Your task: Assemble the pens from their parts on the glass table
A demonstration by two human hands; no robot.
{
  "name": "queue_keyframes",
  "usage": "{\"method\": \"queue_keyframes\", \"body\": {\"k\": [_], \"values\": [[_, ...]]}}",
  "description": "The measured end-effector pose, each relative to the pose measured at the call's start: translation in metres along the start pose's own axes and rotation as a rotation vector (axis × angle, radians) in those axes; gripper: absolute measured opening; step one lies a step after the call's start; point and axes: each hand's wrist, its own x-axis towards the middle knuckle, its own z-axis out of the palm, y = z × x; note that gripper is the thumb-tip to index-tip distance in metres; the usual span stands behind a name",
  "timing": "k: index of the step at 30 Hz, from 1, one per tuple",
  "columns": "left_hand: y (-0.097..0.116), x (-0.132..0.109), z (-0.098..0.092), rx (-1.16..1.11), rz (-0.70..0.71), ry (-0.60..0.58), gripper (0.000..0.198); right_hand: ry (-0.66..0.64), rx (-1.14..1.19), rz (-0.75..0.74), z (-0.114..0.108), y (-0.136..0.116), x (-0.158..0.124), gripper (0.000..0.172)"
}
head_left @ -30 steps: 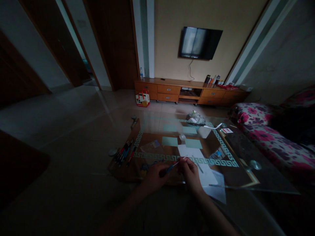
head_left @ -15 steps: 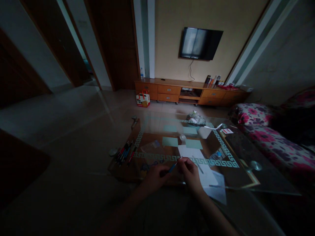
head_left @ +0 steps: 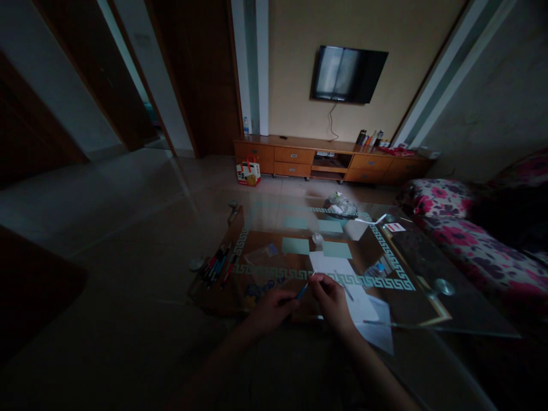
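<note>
A slim blue pen [head_left: 302, 291] slants up and to the right between my two hands, above the near side of the glass table [head_left: 471, 311]. My left hand [head_left: 274, 308] is closed around its lower blue end. My right hand [head_left: 329, 297] pinches at the upper end, where a thin pale tip shows just past the fingers. Whether that tip is a separate piece is too small to tell. Beneath and beyond my right hand lie white paper sheets [head_left: 363, 305], with another pen [head_left: 349, 293] on them.
Several pens [head_left: 216, 267] lie at the table's left edge, near a clear plastic sleeve [head_left: 261, 255]. A plastic bag [head_left: 340, 205] sits at the far side. A flowered sofa [head_left: 475, 245] stands to the right, and a low wooden cabinet [head_left: 295, 155] runs along the wall.
The pen's pale tip stands out a little more above my right fingers. My left hand has shifted slightly; both hands stay in nearly the same place.
</note>
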Motion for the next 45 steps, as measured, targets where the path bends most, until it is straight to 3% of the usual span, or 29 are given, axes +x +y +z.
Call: {"method": "queue_keyframes", "body": {"k": [6,14,18,36,45], "values": [[-0.005,0.0,0.001,-0.091,0.009,-0.014,0.038,0.001,0.04,-0.034,-0.001,0.004,0.002,0.029],[-0.011,-0.002,0.011,-0.348,-0.151,-0.089,0.039,-0.043,0.028,-0.045,0.001,0.003,0.001,0.024],[-0.007,-0.004,0.013,-0.408,-0.156,-0.073,0.037,-0.044,0.021,-0.032,0.001,-0.001,0.0,0.025],[-0.001,-0.004,0.011,-0.419,-0.136,-0.084,0.038,-0.042,0.004,-0.002,0.002,-0.007,0.0,0.032],[0.002,-0.005,0.009,-0.347,-0.145,-0.118,0.041,-0.091,-0.013,0.002,0.001,0.001,0.0,0.029]]}}
